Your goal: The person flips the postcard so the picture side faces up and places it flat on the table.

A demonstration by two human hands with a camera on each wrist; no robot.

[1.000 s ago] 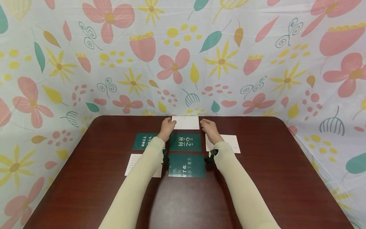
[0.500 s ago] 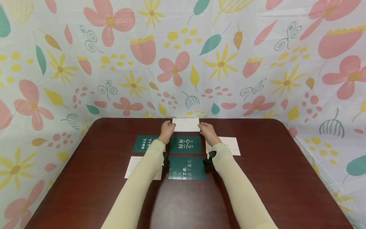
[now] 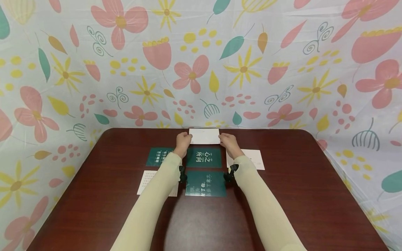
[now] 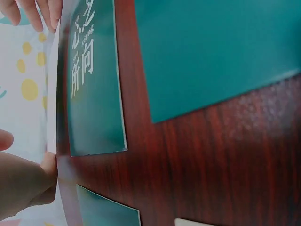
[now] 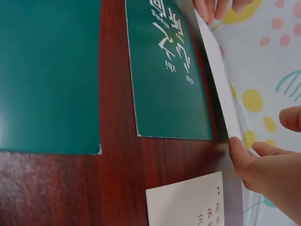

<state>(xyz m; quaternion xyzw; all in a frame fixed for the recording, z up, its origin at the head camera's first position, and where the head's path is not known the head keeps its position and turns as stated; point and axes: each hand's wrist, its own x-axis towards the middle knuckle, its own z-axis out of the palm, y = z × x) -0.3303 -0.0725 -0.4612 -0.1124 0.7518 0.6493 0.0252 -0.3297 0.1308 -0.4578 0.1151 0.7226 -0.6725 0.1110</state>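
Observation:
A white card (image 3: 204, 136) lies crosswise at the far edge of the table, between my two hands. My left hand (image 3: 183, 143) pinches its left short edge, and my right hand (image 3: 230, 145) pinches the right one. In the left wrist view the card (image 4: 52, 103) appears as a thin, steep strip, raised off the wood. From the right wrist the card (image 5: 218, 77) looks tilted too, with the right thumb (image 5: 239, 153) at its near corner. Just in front of it lies a green card (image 3: 203, 158) with large white characters.
Another green card (image 3: 205, 183) lies nearer me, and a third green card (image 3: 154, 157) is partly behind the left forearm. White printed cards lie left (image 3: 147, 179) and right (image 3: 254, 158), partly covered by my arms. A flowered curtain (image 3: 201, 69) stands behind the brown table (image 3: 282, 146).
My right hand has moved left to the white card's right edge, where a gap showed earlier. Both hands now grip the card. The other cards stay in place.

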